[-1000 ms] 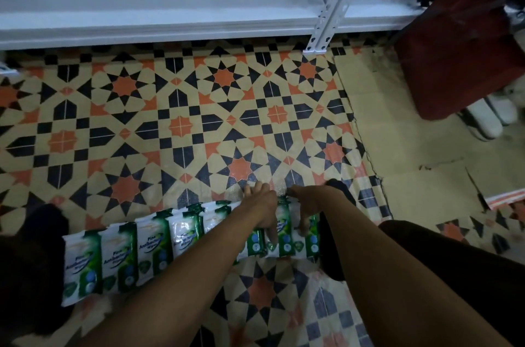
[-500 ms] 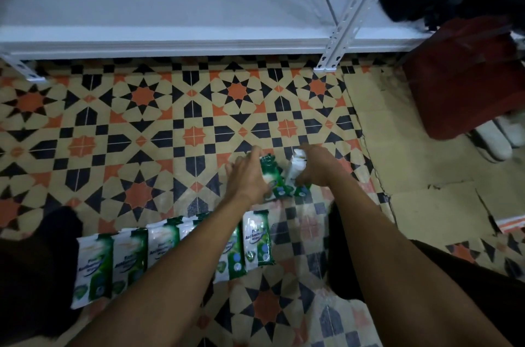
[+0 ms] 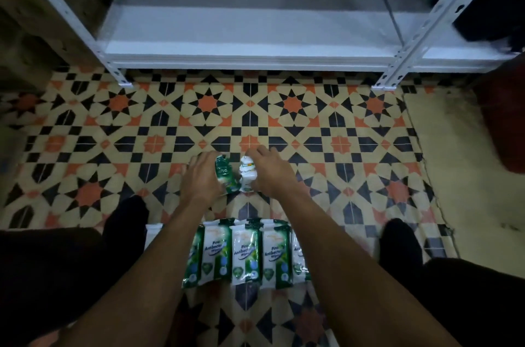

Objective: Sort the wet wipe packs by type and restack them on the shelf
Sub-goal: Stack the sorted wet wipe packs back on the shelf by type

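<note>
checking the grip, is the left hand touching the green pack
Touching. The head view shows the left hand with its fingers wrapped round the green pack, held off the floor.

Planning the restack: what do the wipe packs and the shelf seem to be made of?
Row of wipe packs: apparently soft plastic film, glossy, with printed fronts and crimped ends. Shelf: looks like painted metal, white and smooth, with perforated angle posts.
</note>
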### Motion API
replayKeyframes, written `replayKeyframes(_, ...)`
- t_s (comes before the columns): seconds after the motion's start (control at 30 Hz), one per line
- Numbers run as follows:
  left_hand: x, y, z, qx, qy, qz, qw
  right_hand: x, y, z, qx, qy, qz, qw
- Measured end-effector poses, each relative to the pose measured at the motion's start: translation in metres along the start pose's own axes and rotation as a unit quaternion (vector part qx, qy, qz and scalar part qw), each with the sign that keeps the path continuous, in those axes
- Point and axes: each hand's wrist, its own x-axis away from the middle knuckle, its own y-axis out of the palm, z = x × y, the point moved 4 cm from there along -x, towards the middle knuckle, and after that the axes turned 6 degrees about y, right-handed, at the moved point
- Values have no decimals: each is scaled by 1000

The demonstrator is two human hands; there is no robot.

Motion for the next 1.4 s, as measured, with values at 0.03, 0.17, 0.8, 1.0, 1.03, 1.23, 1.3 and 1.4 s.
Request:
replayKeyframes(0.03, 1, 4, -2, -9, 9, -10, 1000, -1, 6, -4, 11, -4, 0, 1000)
replayKeyframes(0.17, 8, 25, -7, -22, 42, -53, 997, 3, 40, -12, 19, -1, -23, 1000)
replayKeyframes(0.8, 34, -5, -40, 510, -348, 109, 779, 35, 17, 14, -451, 306, 4, 838)
replayKeyframes(1.0, 29, -101, -26, 733, -329, 79, 590, 50, -50, -25, -724, 291, 81, 620)
replayKeyframes(1.03, 28, -119, -20, 757, -303, 73, 575, 51, -62, -34, -749, 278, 93, 594)
replayKeyframes(1.23, 20, -244, 15, 793, -218, 120, 556, 51, -169, -100, -804, 204, 118, 546)
replayKeyframes(1.3, 14, -289, 23, 799, -196, 137, 551, 44, -208, -123, -809, 181, 124, 545)
replayKeyframes(1.4, -3, -358, 34, 795, -151, 169, 562, 27, -268, -156, -796, 161, 144, 565)
